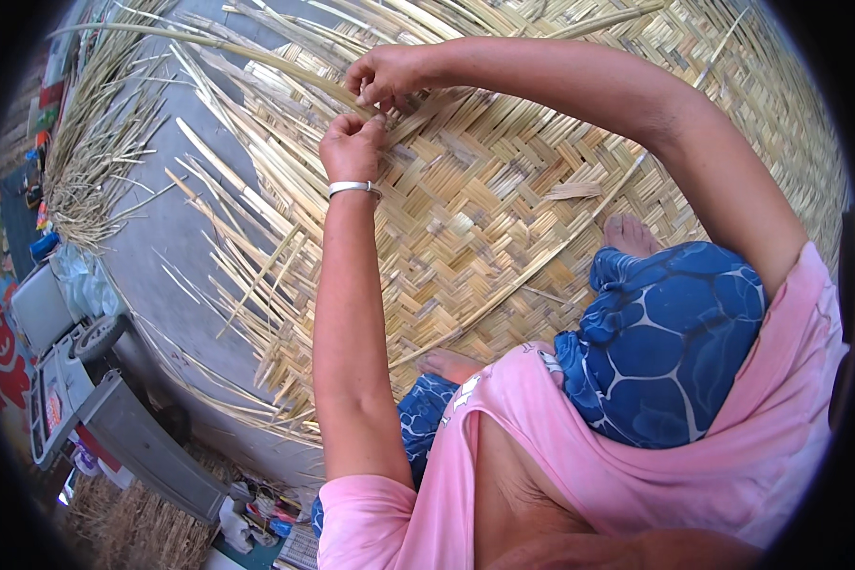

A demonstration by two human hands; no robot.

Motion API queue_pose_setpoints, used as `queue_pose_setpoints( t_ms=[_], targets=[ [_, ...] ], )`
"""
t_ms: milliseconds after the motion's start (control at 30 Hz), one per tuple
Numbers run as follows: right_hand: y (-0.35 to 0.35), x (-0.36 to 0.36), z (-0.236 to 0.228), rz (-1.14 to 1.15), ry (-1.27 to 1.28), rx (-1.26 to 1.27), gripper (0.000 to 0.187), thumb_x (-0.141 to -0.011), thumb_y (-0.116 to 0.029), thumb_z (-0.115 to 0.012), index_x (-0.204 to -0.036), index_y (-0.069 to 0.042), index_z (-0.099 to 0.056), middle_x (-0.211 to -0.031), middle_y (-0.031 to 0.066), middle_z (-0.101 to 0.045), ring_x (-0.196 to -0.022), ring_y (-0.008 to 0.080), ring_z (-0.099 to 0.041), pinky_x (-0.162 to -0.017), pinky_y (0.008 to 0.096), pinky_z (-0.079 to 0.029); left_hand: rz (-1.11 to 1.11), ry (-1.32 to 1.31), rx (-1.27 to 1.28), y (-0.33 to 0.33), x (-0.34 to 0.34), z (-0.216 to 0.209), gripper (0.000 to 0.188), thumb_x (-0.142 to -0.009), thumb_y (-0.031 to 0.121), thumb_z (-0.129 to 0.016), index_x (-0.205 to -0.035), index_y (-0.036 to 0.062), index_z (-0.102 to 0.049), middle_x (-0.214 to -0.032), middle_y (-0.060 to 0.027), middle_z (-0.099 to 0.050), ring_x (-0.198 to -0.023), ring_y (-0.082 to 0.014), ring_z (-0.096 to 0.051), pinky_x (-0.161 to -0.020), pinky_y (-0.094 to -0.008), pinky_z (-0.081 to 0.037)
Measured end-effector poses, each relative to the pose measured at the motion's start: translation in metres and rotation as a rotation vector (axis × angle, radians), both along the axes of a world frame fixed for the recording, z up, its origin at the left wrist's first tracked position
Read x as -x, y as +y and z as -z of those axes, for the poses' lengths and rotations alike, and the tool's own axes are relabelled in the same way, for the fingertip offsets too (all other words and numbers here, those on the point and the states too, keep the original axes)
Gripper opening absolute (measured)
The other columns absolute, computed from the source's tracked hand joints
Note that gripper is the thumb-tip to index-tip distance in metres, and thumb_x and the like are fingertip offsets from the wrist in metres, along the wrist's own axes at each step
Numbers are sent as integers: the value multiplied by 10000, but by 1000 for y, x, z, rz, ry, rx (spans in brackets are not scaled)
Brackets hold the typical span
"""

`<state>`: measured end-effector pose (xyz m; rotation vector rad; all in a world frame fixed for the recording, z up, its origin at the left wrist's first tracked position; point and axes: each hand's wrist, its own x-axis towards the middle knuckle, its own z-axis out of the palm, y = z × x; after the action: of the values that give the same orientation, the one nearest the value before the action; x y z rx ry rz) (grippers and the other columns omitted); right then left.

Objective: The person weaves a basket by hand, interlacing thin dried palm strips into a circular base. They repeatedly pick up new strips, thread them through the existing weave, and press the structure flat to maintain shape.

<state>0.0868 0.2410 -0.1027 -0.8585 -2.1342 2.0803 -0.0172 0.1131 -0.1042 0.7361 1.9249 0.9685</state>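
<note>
A large woven reed mat (484, 228) lies spread under me, its loose strip ends fanning out to the left. Both hands meet at its far left part, where the weave turns into loose strips. My left hand (353, 144), with a pale bracelet on the wrist, is closed in a pinch at a long reed strip (247, 52). Just beyond it, my right hand (389, 78) is closed too, its fingers curled at the same strip. That strip reaches from my fingers out to the far left. The fingertips partly hide where it enters the weave.
A pile of loose reeds (114, 133) lies on the grey floor (185, 233) at the far left. Toward the lower left stands a grey three-wheeled cart (142, 442) with a wheel showing. My bare feet (632, 235) rest on the mat. One thin rod (532, 271) crosses the weave.
</note>
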Motion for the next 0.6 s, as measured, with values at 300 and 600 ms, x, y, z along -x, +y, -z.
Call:
queue_pose_setpoints(
  t_ms=[300,600],
  targets=[
    [5,-1,-1,-17,25,-5,254,-786,-137,-650,-996,-19,-572,-724,43,-568,-609,126,-558,-521,271,-457,-30,-11,67,9,-15,-10,185,-747,106,-695,-776,44,-523,-655,-29,-577,-489,-100,-562,-393,-214,-403],
    [7,5,2,-29,-17,13,258,-797,-169,-628,-1017,-40,-581,-790,49,-590,-652,129,-574,-551,279,-477,-7,23,109,13,-9,-1,117,-754,100,-681,-759,38,-583,-624,-24,-577,-476,-90,-533,-391,-221,-391]
  ],
)
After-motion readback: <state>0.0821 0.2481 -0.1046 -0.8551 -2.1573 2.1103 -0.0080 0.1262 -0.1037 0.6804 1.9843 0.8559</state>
